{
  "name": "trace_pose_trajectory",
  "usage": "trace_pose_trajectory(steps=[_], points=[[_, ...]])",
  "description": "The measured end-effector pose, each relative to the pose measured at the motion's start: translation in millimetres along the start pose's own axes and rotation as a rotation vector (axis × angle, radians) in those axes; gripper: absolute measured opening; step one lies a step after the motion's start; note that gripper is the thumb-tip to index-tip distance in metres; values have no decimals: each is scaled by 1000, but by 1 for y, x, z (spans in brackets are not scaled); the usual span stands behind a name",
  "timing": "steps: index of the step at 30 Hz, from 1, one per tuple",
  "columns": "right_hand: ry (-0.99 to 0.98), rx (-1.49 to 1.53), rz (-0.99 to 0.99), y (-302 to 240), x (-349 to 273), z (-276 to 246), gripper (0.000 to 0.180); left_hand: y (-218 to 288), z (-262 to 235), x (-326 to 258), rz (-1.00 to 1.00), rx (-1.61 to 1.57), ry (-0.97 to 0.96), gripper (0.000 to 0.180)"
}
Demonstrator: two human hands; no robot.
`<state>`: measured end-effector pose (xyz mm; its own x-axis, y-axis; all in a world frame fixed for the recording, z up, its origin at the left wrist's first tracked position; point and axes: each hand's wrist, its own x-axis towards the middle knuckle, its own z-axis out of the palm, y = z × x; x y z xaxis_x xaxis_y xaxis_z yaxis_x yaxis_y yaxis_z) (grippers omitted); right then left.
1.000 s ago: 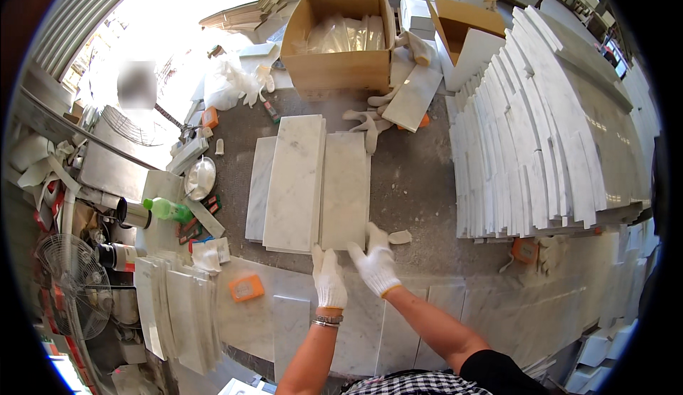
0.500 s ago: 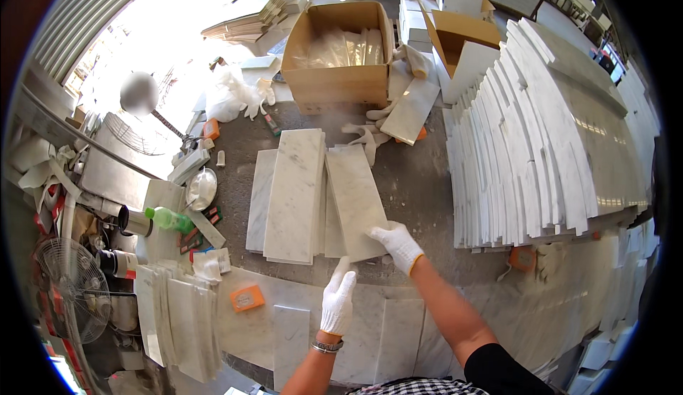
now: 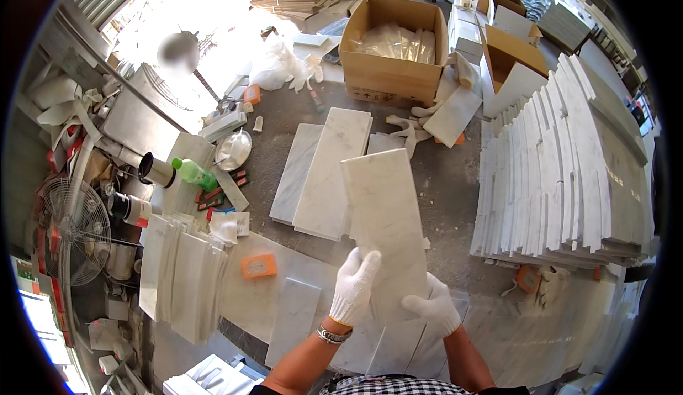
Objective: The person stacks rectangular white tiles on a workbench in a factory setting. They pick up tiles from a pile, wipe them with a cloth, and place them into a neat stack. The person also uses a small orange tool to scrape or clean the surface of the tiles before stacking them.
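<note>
A long white marble tile point(image 3: 388, 224) with faint grey veining is raised in front of me, held between both hands. My left hand point(image 3: 354, 285), in a white knit glove, grips its left edge near the lower end. On the lower right edge, my gloved right hand point(image 3: 435, 306) has its thumb across the face; its other fingers are partly hidden behind the tile. Just beyond lies a stack of similar tiles point(image 3: 331, 171), with a greyer tile point(image 3: 295, 171) on its left. The held tile hides part of the pile behind it.
At the far side stands an open cardboard box point(image 3: 391, 78) with clear plastic inside. A tall row of marble slabs point(image 3: 555, 174) fills the right. Leftward are a green bottle point(image 3: 196, 173), a metal bowl point(image 3: 233, 149), a fan point(image 3: 75, 231) and upright tiles point(image 3: 185, 277). An orange block point(image 3: 258, 266) lies near.
The tile that lay on the pile is now lifted toward me. My left hand has taken hold of its left edge; my right hand has moved nearer. The view has shifted left.
</note>
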<state>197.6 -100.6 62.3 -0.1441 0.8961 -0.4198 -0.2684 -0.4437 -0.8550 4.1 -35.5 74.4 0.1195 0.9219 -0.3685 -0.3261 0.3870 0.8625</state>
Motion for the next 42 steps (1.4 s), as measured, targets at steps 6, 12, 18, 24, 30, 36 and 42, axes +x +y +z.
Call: trace_pose_trajectory(steps=[6,12,18,24,30,36,42], points=[[-212,-172,-77,-3,19,34,57,42,-54,-9,162,-73,228,28],[152,-1564,-161,24,69,33,76,128,-153,47,378,429,276,38],[237,-1664,-266,68,70,44,88,167,-183,132,275,638,201,47],[209,-1717,-149,75,78,48,87,157,-185,196,243,721,191,51],[212,-1721,-280,76,83,51,87,131,-185,242,88,702,6,64],[204,-1684,-246,72,84,46,87,123,-185,261,122,1178,-27,67],[236,-1725,-285,69,81,41,84,125,-162,246,163,1778,109,41]])
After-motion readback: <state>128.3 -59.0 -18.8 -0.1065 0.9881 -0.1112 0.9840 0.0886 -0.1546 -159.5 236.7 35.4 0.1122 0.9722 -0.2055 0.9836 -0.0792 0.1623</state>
